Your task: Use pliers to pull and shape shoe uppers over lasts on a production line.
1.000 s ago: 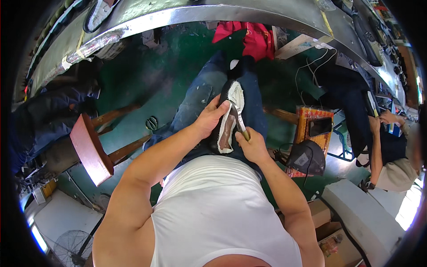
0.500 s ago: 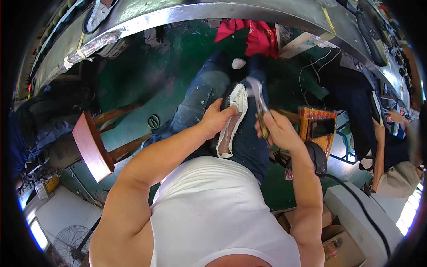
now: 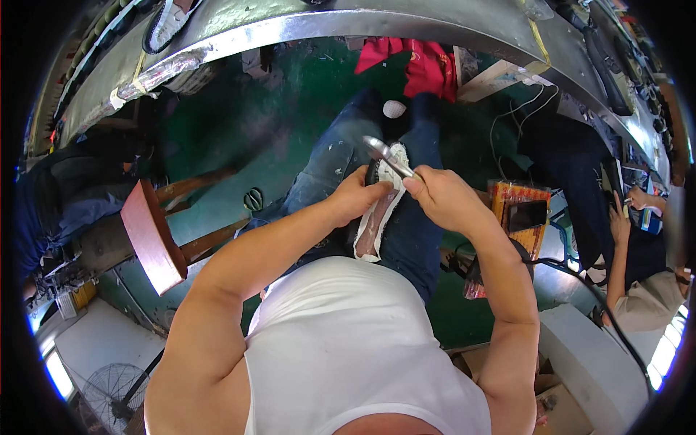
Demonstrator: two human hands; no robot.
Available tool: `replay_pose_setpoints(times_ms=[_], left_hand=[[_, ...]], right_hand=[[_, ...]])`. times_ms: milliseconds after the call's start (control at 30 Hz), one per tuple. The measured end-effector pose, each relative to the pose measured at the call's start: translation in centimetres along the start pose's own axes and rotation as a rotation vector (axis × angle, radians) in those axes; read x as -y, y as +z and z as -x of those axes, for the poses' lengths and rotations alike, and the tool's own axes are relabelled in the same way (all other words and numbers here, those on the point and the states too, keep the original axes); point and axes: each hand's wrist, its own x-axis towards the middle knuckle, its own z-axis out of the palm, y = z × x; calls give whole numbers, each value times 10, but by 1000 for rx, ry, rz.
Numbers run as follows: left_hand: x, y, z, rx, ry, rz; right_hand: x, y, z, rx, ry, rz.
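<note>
An upturned shoe [image 3: 373, 230] lies lengthwise over my thighs, its toe pointing away from me. Its brown underside is framed by a white turned-in edge, gathered into pleats round the toe. My left hand [image 3: 357, 196] grips the shoe's left side near the middle, the thumb lying across the underside. My right hand [image 3: 444, 194] is closed round the handle end of shiny metal lasting pincers [image 3: 378, 147]. Their head slants up and left over the toe and hides part of it. I cannot tell whether the head touches the shoe.
A metal-edged workbench [image 3: 312, 30] curves across the far side. To my left stands a wooden stool [image 3: 154, 235]; to my right a phone [image 3: 528, 215] rests on a patterned seat [image 3: 500, 196]. A co-worker [image 3: 645, 290] sits at the far right. A black cable [image 3: 605, 308] hangs nearby.
My right hand has turned and moved the pincers left, from beside the shoe to over its toe. The left hand keeps hold of the shoe in nearly the same place.
</note>
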Motion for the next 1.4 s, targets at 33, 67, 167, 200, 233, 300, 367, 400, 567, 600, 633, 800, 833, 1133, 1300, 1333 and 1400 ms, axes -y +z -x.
replay_pose_setpoints(times_ms=[33,67,167,200,233,300,367,400,567,600,633,800,833,1133,1300,1333,1400], left_hand=[[1,-1,-1,2,-2,1],[3,-3,-1,25,6,-8],[8,-11,-9,54,23,-13],[11,-12,-10,71,16,-17],[9,-12,-8,69,14,-13],[5,-16,-8,131,-11,80],[1,-18,-10,121,-40,86],[-6,-16,-7,124,-84,90],[3,-17,-11,120,-81,118],[3,-15,-9,120,-82,118],[3,-13,-7,150,-62,86],[43,-28,20,327,300,-230],[49,-30,25,335,295,-233],[56,-22,27,252,302,-203],[65,-18,25,200,344,-166],[65,-16,24,206,367,-99],[61,-16,25,189,335,-174]], right_hand=[[-5,10,1,-12,1,28],[-9,16,3,-23,1,57],[-18,5,11,59,97,23],[-23,4,20,58,104,20],[-29,4,31,129,185,-185],[-28,6,46,205,269,-390],[-21,9,58,370,249,-399],[-16,17,63,285,83,-280],[-10,63,71,-54,-128,-18],[-10,66,76,-14,-75,-38],[-10,68,79,26,-21,-58],[-31,83,76,215,144,-381],[-31,82,76,252,140,-452],[-4,36,76,310,176,-233],[7,36,63,75,95,-383],[8,46,55,-126,62,-549],[-13,74,28,-131,93,-402]])
